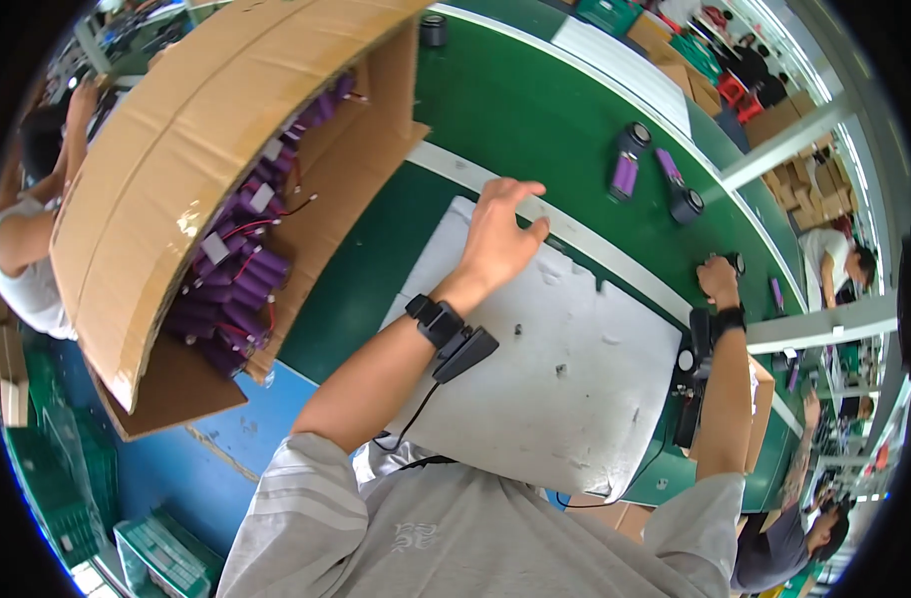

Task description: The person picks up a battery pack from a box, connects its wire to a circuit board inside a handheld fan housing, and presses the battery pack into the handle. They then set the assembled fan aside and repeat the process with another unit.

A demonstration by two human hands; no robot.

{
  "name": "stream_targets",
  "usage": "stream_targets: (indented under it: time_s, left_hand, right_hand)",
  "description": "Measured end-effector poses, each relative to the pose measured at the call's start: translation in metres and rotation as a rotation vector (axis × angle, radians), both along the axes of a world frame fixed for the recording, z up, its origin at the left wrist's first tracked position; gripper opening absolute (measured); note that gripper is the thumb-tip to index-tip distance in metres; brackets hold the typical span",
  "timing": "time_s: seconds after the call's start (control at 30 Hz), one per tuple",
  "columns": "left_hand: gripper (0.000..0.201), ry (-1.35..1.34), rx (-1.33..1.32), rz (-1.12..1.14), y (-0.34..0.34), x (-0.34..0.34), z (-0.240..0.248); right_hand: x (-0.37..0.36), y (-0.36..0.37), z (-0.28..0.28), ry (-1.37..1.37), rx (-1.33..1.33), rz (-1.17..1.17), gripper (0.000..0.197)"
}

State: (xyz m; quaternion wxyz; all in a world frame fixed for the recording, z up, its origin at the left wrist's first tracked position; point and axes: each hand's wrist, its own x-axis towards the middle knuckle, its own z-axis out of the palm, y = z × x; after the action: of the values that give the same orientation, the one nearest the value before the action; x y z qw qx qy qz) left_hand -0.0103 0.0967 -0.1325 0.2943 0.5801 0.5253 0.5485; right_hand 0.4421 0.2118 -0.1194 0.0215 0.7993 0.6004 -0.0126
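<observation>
My left hand (503,239) hovers over the far edge of a white foam sheet (575,339), fingers apart and nothing in them. At the right, my right hand (718,282) reaches onto the green conveyor belt (535,110). Its fingers are closed on a black round-headed device (740,263), mostly hidden by the hand. Further along the belt lie a black device with a purple battery pack (625,175) and a second such black device (686,204). To my left, an open cardboard box (206,110) holds many purple battery packs (231,289) with red and black wires.
A black cylinder (433,30) stands on the belt beyond the box. Black equipment (688,384) and a small carton (760,414) are by my right forearm. Green crates (166,548) stand on the blue floor. Other people work at both sides.
</observation>
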Motion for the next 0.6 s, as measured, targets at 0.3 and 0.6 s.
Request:
stream_targets:
  time_s: [0.3,0.6]
  left_hand:
    - [0.045,0.368,-0.085,0.672,-0.009,-0.132,0.01]
    - [0.029,0.6,-0.463,0.714,-0.053,-0.175,0.005]
  right_hand:
    - [-0.207,-0.186,0.072,0.493,0.152,0.722,0.01]
    - [-0.246,-0.255,0.032,0.479,0.295,0.784,0.018]
